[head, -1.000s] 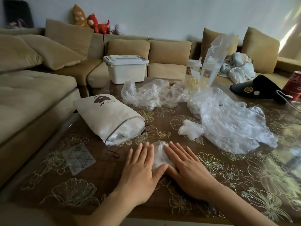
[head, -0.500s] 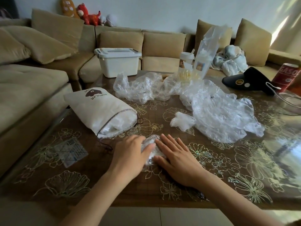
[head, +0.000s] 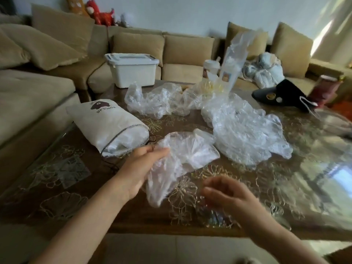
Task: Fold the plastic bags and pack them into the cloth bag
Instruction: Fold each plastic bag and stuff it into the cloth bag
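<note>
Plastic bag (head: 182, 159): thin, cloudy-clear film, creased all over, opened out loosely rather than folded. Hangs over the near middle of the table (head: 285, 187), upper part spread wide, lower end trailing down in a narrower tail. Pinched at its left edge by the left hand (head: 141, 168), thumb and fingertips closed on the film. Right hand (head: 226, 195) blurred, fingers loosely curled, just beside the tail, gripping nothing visible.

Just to the left, cloth bag (head: 106, 126): off-white fabric, plump, lying on its side, drawstring mouth agape toward the hands, white plastic showing inside, dark printed logo at the far end. Close behind and to the right, heap of plastic bags (head: 243, 134), glossy and wrinkled, with a second crumple (head: 154, 100) farther back.

Table top glassy and reflective over a brown surface with pale flower outlines. Along the far side: lidded cup (head: 210, 69), tall clear packet (head: 236, 58) standing upright, black pouch (head: 282, 96), blurred red can (head: 325, 88). Beyond, white storage box (head: 133, 71) with its lid on, resting on the tan sofa (head: 38, 92), and a pale cloth bundle (head: 264, 71) on the cushions.
</note>
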